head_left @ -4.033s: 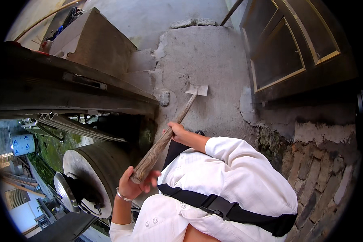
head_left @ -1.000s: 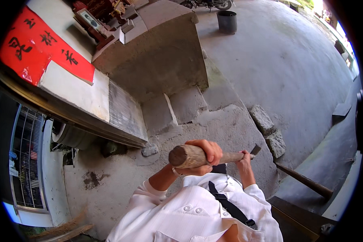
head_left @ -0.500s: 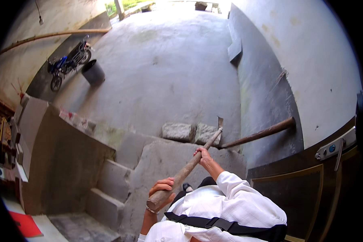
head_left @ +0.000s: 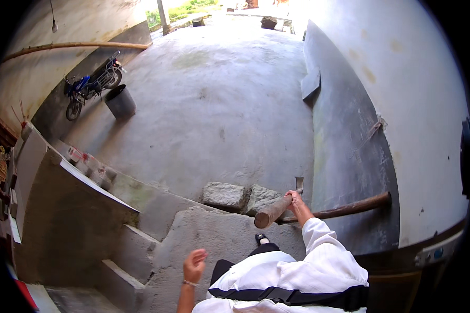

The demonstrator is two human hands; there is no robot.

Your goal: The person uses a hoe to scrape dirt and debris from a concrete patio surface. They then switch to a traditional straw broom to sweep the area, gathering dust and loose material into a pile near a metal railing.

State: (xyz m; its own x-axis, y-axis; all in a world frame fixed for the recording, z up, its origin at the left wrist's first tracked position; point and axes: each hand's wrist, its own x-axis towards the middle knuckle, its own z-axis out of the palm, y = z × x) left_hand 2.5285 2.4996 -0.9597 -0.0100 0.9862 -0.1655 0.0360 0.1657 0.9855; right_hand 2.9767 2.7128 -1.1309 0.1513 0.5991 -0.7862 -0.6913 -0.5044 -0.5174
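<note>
My right hand [head_left: 296, 204] is closed around the wooden handle of a hoe [head_left: 271, 214]. The hoe's thick butt end points back toward me, and its small metal blade [head_left: 299, 182] shows just beyond the hand. My left hand [head_left: 194, 265] is off the handle, low over the concrete step, its fingers loosely bent and nothing in them. Two rough stone blocks [head_left: 224, 195] lie at the step's far edge, left of the hoe. A dark wooden pole [head_left: 350, 207] runs from the right wall behind my right wrist.
Small steps [head_left: 122, 271] and a low wall [head_left: 78, 208] are on my left. Farther off stand a dark bucket [head_left: 121, 103] and a blue motorcycle [head_left: 91, 83]. A concrete floor [head_left: 219, 115] stretches ahead. A door handle plate [head_left: 437, 254] is at right.
My left hand has let go of the hoe handle and moved down. My right hand has carried the hoe rightward, and its butt end has swung up and right. The view has shifted.
</note>
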